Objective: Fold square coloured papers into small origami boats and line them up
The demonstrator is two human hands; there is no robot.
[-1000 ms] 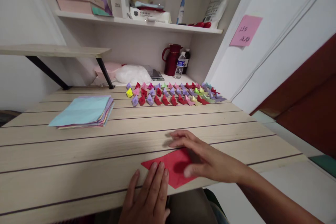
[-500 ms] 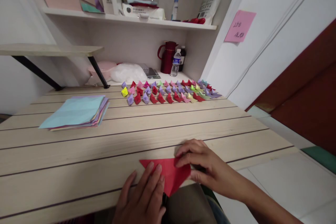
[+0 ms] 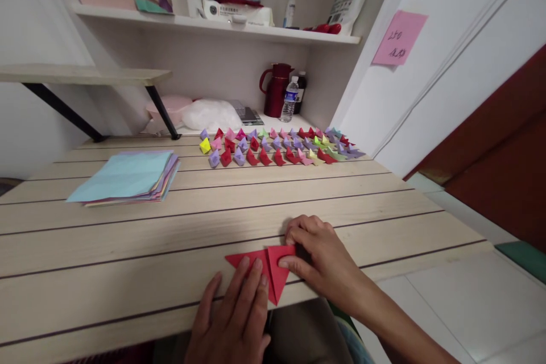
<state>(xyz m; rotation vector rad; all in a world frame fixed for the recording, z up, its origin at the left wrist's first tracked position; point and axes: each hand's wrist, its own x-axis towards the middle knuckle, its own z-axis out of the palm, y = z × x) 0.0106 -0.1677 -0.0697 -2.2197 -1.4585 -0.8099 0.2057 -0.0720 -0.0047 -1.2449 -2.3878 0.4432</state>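
Observation:
A sheet of red origami paper (image 3: pixel 276 273), folded into a triangle with its point toward me, lies at the table's front edge. My left hand (image 3: pixel 234 310) rests flat on its left part, fingers stretched and slightly apart. On the right side my right hand (image 3: pixel 318 256) pinches a folded-over flap, the thumb on top and the fingers curled behind it. The flap's straight edge runs down near the paper's middle. Farther back stand several rows of small folded paper boats (image 3: pixel 278 157) in red, purple, pink, yellow and green.
A stack of coloured paper sheets (image 3: pixel 123 176), light blue on top, lies at the left. Behind the boats are a dark red jug (image 3: pixel 277 91) and a water bottle (image 3: pixel 290 99). A small raised shelf (image 3: pixel 85 75) stands back left. The wooden table (image 3: pixel 179 233) ends close to me.
My right hand has folded the paper's right corner over toward the middle, moving slightly left. The left hand stays on the paper. The view has shifted slightly.

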